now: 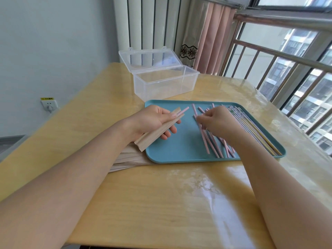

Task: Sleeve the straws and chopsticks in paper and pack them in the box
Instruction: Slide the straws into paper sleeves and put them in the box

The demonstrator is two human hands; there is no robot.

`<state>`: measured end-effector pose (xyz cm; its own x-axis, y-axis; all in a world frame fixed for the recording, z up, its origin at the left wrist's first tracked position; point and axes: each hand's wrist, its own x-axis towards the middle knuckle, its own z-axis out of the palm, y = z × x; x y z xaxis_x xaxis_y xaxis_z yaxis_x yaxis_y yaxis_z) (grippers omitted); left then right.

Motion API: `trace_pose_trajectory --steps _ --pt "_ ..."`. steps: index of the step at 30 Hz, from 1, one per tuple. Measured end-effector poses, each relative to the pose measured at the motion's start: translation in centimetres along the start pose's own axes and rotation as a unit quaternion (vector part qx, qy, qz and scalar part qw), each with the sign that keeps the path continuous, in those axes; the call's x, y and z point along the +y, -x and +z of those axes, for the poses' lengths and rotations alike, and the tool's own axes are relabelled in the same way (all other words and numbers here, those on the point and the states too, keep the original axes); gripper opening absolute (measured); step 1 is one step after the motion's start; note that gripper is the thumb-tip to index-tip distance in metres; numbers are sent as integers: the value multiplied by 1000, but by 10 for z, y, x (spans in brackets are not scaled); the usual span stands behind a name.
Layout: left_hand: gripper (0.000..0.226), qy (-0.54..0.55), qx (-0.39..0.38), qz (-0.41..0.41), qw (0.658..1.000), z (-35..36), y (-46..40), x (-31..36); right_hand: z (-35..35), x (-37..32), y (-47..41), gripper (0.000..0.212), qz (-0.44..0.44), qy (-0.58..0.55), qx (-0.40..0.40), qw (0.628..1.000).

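Observation:
My left hand holds a tan paper sleeve over the left end of the blue tray. A pink straw tip pokes out of the sleeve's far end. My right hand reaches into a loose pile of pink straws on the tray, fingertips curled down onto them; whether it pinches one is hidden. Patterned chopsticks lie along the tray's right side. The clear plastic box stands behind the tray with its lid up and nothing inside.
A stack of tan paper sleeves lies on the yellow table left of the tray, partly under my left forearm. A wall socket is at left. Curtain, radiator and window railing are behind and to the right.

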<state>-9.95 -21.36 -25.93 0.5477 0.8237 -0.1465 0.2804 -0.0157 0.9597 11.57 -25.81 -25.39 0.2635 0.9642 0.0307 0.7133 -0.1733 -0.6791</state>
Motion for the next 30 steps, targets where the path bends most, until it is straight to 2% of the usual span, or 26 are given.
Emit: trace_pose_trajectory --steps 1,2,4,6,8,11,19,26,28,30 --pt "32 -3 -4 -1 1000 0 1 1 -7 -1 1 27 15 -133 10 991" --pt "32 -4 -8 -2 1000 0 1 1 -13 -1 2 21 30 -271 13 962" --pt "33 -6 -17 -3 1000 1 2 2 -24 -2 2 13 44 -479 14 877" --pt "33 -16 -27 -1 1000 1 3 2 -25 0 0 12 35 -585 24 810" --pt "33 -23 -45 1 999 0 3 1 -20 3 -2 10 30 -630 34 776" --pt "33 -26 -73 -1 997 1 3 0 -11 4 -5 6 39 -627 38 777" --pt "33 -21 -86 8 996 0 4 2 -10 10 -7 8 34 -553 17 833" --pt "34 -14 -86 10 996 0 3 1 -1 7 -3 7 51 -521 -72 849" --pt "33 -23 -85 10 996 0 3 1 1 5 -3 16 52 -535 -57 841" --pt "33 -32 -86 9 996 -1 3 1 -1 7 -7 35 37 -532 21 846"
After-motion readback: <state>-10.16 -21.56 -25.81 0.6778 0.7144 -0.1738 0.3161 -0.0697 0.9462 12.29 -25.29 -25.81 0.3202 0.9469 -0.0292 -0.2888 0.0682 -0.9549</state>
